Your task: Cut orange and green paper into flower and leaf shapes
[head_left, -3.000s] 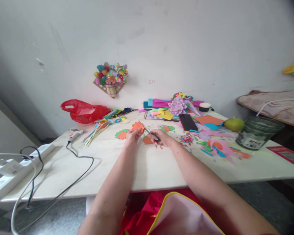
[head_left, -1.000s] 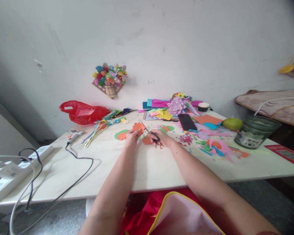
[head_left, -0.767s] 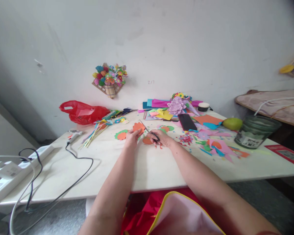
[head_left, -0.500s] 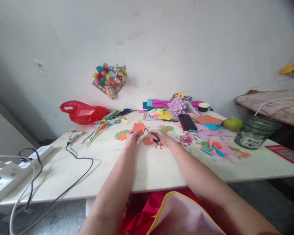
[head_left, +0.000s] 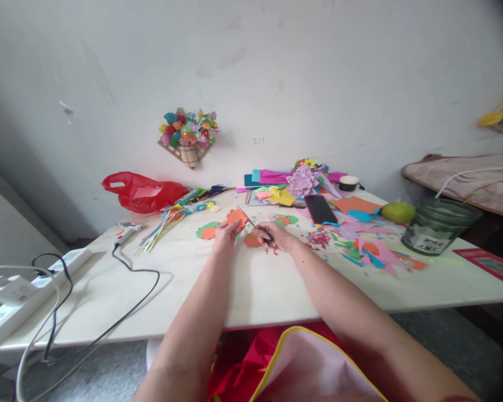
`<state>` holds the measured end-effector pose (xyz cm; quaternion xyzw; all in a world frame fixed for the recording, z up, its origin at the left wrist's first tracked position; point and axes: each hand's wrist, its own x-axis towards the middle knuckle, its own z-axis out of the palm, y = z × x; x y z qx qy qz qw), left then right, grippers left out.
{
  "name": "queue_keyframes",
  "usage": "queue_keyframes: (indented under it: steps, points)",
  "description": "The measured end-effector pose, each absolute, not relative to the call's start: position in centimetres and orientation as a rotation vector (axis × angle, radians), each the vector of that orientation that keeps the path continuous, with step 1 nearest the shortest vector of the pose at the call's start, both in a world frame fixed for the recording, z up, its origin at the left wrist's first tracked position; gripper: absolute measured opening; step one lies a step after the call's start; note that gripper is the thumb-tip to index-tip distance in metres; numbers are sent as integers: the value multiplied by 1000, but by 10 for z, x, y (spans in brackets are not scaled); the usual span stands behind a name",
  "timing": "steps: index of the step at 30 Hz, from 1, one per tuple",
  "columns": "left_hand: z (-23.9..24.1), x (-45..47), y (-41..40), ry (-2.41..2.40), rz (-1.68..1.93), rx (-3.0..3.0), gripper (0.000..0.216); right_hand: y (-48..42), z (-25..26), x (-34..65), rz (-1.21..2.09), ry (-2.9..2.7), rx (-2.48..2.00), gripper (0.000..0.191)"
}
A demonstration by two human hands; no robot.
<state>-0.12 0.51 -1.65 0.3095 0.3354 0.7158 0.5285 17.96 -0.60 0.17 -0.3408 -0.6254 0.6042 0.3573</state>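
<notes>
My left hand (head_left: 225,232) pinches an orange flower-shaped foam piece (head_left: 236,215) just above the white table (head_left: 251,285). My right hand (head_left: 276,235) is closed round the dark handles of a pair of scissors (head_left: 255,224), whose blades point up-left into the orange piece. An orange cut-out (head_left: 251,241) lies on the table under my right hand, with small red scraps beside it. A green and orange flower cut-out (head_left: 207,230) lies just left of my left hand.
A glue gun (head_left: 127,229) with a black cable lies at left, beside a white power strip (head_left: 12,304). Farther back are a red plastic bag (head_left: 145,191), coloured sticks (head_left: 163,221), paper sheets, a phone (head_left: 321,209), foam scraps (head_left: 369,248), a green fruit (head_left: 397,212) and a glass jar (head_left: 438,226).
The orange piece has turned slightly in my left fingers and the scissor blades have shifted a little. Both hands stay in the same place.
</notes>
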Motion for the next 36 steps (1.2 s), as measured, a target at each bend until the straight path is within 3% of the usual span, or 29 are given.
queue_keyframes:
  steps: [36]
  points:
    - [-13, -1, 2, 793, 1710, 746, 22, -13, 9, 184, 1557, -1685, -946, 29]
